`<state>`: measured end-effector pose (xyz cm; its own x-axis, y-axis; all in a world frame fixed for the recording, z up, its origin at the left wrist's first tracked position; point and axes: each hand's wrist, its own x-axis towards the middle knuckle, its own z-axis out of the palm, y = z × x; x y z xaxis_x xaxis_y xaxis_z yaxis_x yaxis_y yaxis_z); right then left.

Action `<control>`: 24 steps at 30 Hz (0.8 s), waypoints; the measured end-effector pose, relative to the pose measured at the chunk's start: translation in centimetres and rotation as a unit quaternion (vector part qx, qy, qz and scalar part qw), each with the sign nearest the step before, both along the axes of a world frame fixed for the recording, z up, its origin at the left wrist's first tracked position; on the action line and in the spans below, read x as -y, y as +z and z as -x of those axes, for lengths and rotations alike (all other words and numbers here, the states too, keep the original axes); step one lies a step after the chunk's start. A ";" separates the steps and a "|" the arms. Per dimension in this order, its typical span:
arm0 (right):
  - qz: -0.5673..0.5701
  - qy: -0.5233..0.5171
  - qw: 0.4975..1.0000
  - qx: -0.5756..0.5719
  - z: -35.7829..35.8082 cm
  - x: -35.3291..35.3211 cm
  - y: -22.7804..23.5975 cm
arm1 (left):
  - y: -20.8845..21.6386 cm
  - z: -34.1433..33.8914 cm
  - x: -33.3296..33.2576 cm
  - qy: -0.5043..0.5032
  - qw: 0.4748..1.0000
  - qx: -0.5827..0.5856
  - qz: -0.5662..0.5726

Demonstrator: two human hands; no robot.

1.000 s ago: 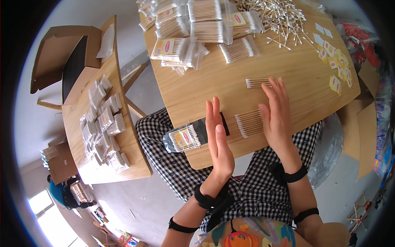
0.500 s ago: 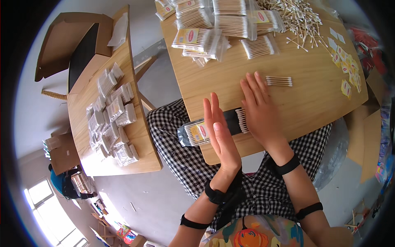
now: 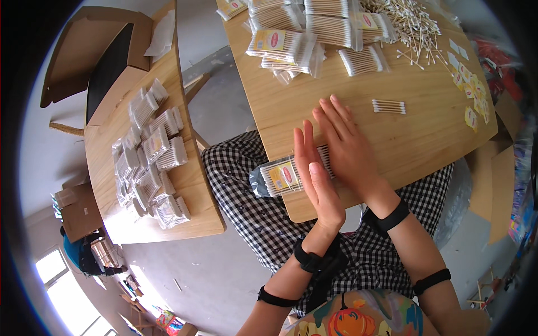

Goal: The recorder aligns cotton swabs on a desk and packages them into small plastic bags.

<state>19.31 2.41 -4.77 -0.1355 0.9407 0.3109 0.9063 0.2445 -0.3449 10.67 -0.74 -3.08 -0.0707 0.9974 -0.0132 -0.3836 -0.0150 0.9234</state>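
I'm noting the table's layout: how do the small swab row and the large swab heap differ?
The small swab row holds only a few swabs; the large swab heap holds many. The row's swabs lie side by side; the heap's cross every way. The row lies nearer the right hand than the heap. Both are unbagged, white-tipped swabs.

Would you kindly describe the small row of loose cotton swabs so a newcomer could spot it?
Start at the nearer wooden table. Just right of the right hand, the small row lies alone on bare wood. It is neatly aligned, unlike the jumbled heap, and unbagged, unlike the clear packs farther back.
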 end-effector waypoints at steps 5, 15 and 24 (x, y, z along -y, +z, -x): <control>0.005 0.004 1.000 0.019 -0.1 -0.1 -0.1 | 0.2 0.4 -0.3 0.017 1.000 0.023 0.012; 0.002 0.008 0.998 0.055 0.3 -0.1 0.3 | 1.3 1.7 -0.5 0.015 0.999 0.025 0.014; 0.013 0.025 0.999 0.022 2.0 -0.7 0.7 | 0.6 10.6 -3.7 0.043 0.819 -0.572 0.016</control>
